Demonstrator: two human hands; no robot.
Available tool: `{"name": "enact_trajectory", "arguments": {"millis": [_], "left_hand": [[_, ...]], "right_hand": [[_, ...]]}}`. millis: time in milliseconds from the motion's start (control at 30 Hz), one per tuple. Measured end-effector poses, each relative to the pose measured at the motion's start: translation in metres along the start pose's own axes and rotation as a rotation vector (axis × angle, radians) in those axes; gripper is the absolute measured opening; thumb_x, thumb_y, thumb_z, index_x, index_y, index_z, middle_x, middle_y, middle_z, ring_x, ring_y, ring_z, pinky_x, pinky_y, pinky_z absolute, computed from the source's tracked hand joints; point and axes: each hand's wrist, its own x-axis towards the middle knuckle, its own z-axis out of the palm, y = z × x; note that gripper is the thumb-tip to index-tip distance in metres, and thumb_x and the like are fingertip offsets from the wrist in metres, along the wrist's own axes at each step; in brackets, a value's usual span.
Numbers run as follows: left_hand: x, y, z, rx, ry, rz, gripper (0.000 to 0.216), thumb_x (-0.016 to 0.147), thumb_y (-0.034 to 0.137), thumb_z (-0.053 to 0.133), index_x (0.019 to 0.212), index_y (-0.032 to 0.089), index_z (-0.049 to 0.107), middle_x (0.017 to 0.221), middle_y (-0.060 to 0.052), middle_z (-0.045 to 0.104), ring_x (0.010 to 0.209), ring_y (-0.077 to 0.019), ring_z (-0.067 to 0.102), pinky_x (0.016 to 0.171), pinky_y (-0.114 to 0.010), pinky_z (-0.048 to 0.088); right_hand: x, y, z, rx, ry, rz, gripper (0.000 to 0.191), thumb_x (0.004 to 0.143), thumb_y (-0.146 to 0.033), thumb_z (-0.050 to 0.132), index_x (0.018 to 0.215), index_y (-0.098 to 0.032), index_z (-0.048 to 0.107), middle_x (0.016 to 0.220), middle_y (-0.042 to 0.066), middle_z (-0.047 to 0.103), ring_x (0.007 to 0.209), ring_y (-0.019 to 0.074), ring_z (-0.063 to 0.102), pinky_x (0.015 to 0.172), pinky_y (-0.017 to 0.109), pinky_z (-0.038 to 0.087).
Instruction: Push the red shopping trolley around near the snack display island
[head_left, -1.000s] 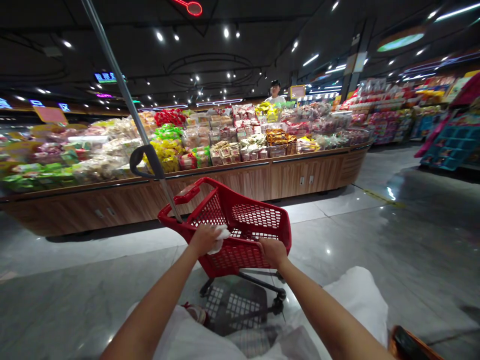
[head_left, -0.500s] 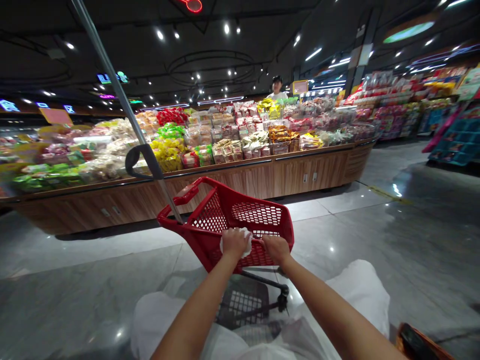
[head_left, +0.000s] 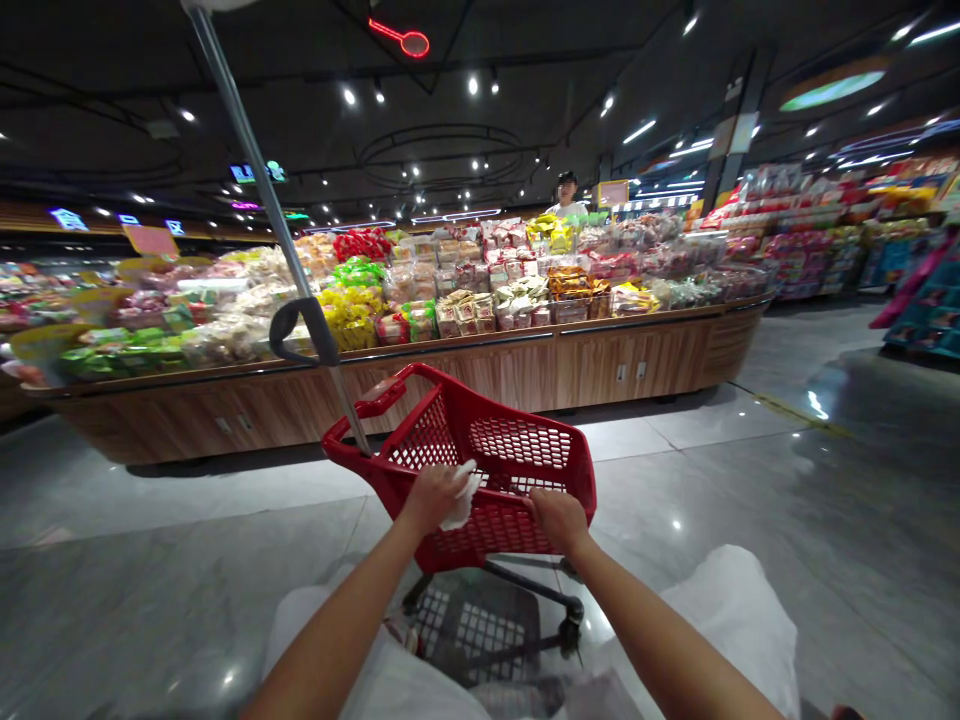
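A red plastic shopping basket sits on a low black wheeled frame in front of me. My left hand is closed on a white cloth and presses it against the basket's near rim. My right hand grips the same rim a little to the right. A grey pull pole with a black loop handle rises from the basket's left side, up past the top of the view.
A long wooden display counter piled with packaged snacks runs across the middle. A person stands behind it. More shelves of goods stand at the right. Glossy grey floor tiles spread around the basket.
My left hand slid the cloth right along the rim, then back left a little. My right hand kept its grip. The view has shifted slightly downward.
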Motion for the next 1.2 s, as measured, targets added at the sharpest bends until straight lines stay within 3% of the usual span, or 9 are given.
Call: {"name": "enact_trajectory", "arguments": {"millis": [100,200,500,600,700,867,967,1067,1200], "left_hand": [[-0.019,-0.054,-0.022,0.078,0.016,-0.017,0.038,0.089,0.020,0.048,0.126,0.025,0.057,0.098,-0.009,0.064,0.090,-0.0238,0.057,0.081,-0.036,0.041],[-0.023,-0.071,-0.034,0.130,0.044,-0.133,0.032,0.088,0.026,0.052,0.119,0.024,0.061,0.100,-0.010,0.065,0.094,-0.0261,0.058,0.082,-0.038,0.040],[0.038,0.086,0.021,-0.069,0.058,-0.285,0.030,0.092,0.036,0.050,0.117,0.025,0.062,0.094,-0.006,0.067,0.089,-0.0247,0.059,0.076,-0.037,0.039],[0.046,0.110,0.031,-0.095,0.062,-0.230,0.031,0.091,0.037,0.053,0.119,0.026,0.060,0.097,-0.006,0.067,0.091,-0.0249,0.058,0.076,-0.038,0.040],[0.035,0.080,0.021,-0.079,0.053,-0.099,0.031,0.092,0.039,0.051,0.119,0.026,0.061,0.095,-0.006,0.066,0.089,-0.0238,0.058,0.075,-0.036,0.040],[-0.009,-0.048,-0.020,0.086,0.112,-0.108,0.029,0.092,0.037,0.048,0.112,0.023,0.065,0.088,-0.008,0.066,0.084,-0.0249,0.059,0.074,-0.037,0.041],[-0.026,-0.094,-0.035,0.155,0.129,-0.080,0.027,0.092,0.032,0.048,0.110,0.023,0.066,0.094,-0.009,0.067,0.090,-0.0253,0.059,0.079,-0.037,0.042],[-0.022,-0.083,-0.030,0.158,0.148,-0.177,0.025,0.091,0.030,0.048,0.102,0.022,0.068,0.090,-0.009,0.067,0.088,-0.0260,0.059,0.081,-0.039,0.041],[0.006,-0.014,-0.005,0.055,0.126,-0.254,0.027,0.091,0.031,0.047,0.103,0.021,0.069,0.081,-0.008,0.067,0.081,-0.0261,0.059,0.077,-0.040,0.040]], "right_hand": [[0.002,0.000,0.004,-0.001,0.011,-0.013,0.040,0.101,-0.044,0.027,0.096,-0.023,0.061,0.087,0.004,0.071,0.079,0.0181,0.067,0.061,0.025,0.036],[0.004,0.000,0.007,0.003,0.024,-0.015,0.041,0.102,-0.043,0.027,0.094,-0.022,0.061,0.087,0.005,0.071,0.078,0.0174,0.066,0.062,0.024,0.036],[0.008,0.000,0.002,0.033,0.050,-0.029,0.039,0.101,-0.041,0.030,0.091,-0.021,0.062,0.087,0.006,0.071,0.080,0.0171,0.067,0.064,0.025,0.036],[0.006,0.000,-0.002,0.046,0.035,-0.035,0.037,0.101,-0.039,0.032,0.092,-0.021,0.062,0.089,0.006,0.071,0.083,0.0170,0.067,0.065,0.025,0.036],[0.005,0.000,-0.003,0.039,0.018,-0.041,0.037,0.101,-0.040,0.031,0.094,-0.021,0.062,0.088,0.005,0.071,0.082,0.0172,0.066,0.064,0.025,0.035],[0.006,0.000,0.001,0.012,0.005,-0.032,0.038,0.101,-0.041,0.030,0.095,-0.022,0.061,0.087,0.005,0.071,0.079,0.0179,0.066,0.062,0.026,0.035],[0.009,0.000,0.001,0.012,0.015,-0.031,0.038,0.101,-0.041,0.030,0.095,-0.021,0.061,0.088,0.006,0.071,0.080,0.0179,0.066,0.063,0.025,0.035],[0.011,0.000,-0.002,0.017,0.012,-0.033,0.038,0.102,-0.040,0.030,0.095,-0.020,0.062,0.089,0.006,0.071,0.081,0.0175,0.066,0.065,0.025,0.036],[0.013,-0.001,-0.006,0.011,0.005,-0.024,0.037,0.101,-0.039,0.031,0.095,-0.021,0.062,0.090,0.006,0.071,0.081,0.0173,0.066,0.065,0.026,0.036]]}}
